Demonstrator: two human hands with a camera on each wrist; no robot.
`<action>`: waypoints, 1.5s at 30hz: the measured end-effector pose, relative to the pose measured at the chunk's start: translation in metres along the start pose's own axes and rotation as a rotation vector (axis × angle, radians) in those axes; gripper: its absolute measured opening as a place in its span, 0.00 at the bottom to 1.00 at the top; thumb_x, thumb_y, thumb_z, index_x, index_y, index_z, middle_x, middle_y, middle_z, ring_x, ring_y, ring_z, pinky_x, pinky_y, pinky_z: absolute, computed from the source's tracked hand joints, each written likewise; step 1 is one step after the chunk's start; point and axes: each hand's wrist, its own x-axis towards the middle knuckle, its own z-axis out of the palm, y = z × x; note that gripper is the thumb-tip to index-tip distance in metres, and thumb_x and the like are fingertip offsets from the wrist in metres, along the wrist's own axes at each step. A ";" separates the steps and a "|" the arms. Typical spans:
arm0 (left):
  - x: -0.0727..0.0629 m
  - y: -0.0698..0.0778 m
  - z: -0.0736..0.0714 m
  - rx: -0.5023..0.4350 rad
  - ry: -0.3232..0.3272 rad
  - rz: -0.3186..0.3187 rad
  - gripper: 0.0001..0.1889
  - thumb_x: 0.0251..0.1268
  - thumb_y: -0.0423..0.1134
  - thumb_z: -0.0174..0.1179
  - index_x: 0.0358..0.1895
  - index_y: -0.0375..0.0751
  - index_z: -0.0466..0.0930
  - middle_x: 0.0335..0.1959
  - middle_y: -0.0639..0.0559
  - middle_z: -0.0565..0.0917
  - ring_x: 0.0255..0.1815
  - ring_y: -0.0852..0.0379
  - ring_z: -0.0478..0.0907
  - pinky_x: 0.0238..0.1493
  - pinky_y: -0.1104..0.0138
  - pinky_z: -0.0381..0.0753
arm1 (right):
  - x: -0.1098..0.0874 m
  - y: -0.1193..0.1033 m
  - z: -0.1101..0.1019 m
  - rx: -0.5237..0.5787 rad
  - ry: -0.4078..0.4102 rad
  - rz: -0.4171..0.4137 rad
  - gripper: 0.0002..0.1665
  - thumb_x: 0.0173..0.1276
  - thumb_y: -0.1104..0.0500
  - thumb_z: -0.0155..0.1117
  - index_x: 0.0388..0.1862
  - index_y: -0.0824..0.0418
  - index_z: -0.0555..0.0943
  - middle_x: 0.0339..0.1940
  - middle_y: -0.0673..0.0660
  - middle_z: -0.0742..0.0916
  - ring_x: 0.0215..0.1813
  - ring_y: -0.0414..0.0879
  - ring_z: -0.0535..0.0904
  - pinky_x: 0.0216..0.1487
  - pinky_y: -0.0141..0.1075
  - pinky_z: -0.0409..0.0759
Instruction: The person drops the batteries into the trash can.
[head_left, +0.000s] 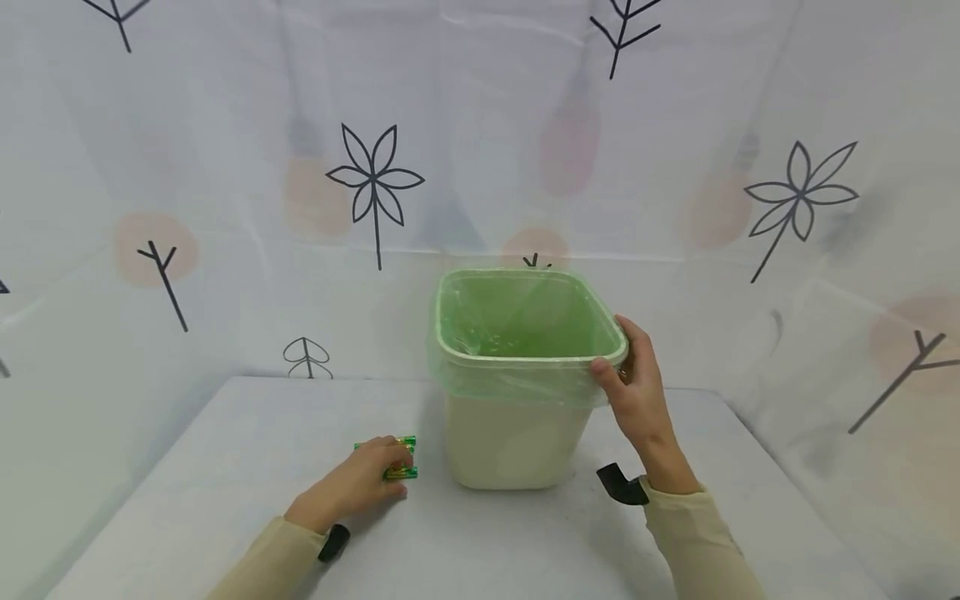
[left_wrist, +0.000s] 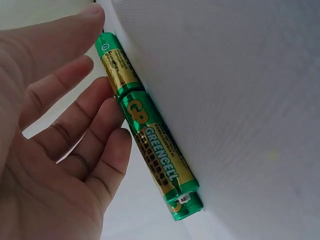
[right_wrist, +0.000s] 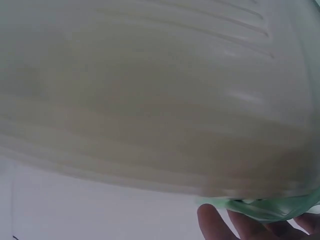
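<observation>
A pale trash bin [head_left: 517, 446] stands on the table, lined with a translucent green bag [head_left: 517, 385] folded over its rim. My right hand [head_left: 639, 398] grips the rim at its right front corner. In the right wrist view, those fingers [right_wrist: 215, 225] lie against the bag's edge. Left of the bin, my left hand [head_left: 356, 482] rests low over several green and gold batteries [head_left: 403, 473], partly hiding them. In the left wrist view its loosely bent fingers touch a GP Greencell battery [left_wrist: 160, 145] and a smaller one [left_wrist: 118, 65], the thumb near the smaller one's end.
The white table [head_left: 247, 450] reaches to a patterned cloth backdrop [head_left: 465, 167] behind and at both sides. A black wrist strap [head_left: 624, 485] sticks out beside the right wrist, and another strap [head_left: 334, 543] shows at the left.
</observation>
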 end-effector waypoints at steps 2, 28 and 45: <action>0.001 0.000 0.001 0.007 -0.004 0.013 0.13 0.52 0.41 0.71 0.41 0.47 0.81 0.35 0.61 0.75 0.37 0.62 0.70 0.43 0.63 0.74 | -0.001 0.000 0.000 0.012 0.007 -0.002 0.39 0.66 0.52 0.63 0.72 0.59 0.61 0.59 0.58 0.72 0.55 0.48 0.72 0.51 0.28 0.71; 0.009 0.002 0.001 -0.074 -0.038 0.002 0.12 0.50 0.36 0.72 0.38 0.43 0.81 0.25 0.61 0.74 0.28 0.64 0.70 0.32 0.68 0.71 | 0.002 0.002 0.004 0.040 0.018 -0.006 0.40 0.64 0.52 0.66 0.71 0.60 0.61 0.59 0.60 0.73 0.54 0.50 0.72 0.50 0.28 0.72; 0.010 0.003 0.003 -0.054 -0.037 0.028 0.11 0.51 0.35 0.71 0.38 0.45 0.81 0.23 0.63 0.72 0.27 0.64 0.69 0.32 0.69 0.70 | 0.002 0.002 0.004 -0.021 0.033 -0.017 0.34 0.69 0.51 0.59 0.70 0.59 0.63 0.55 0.58 0.74 0.50 0.46 0.72 0.46 0.28 0.72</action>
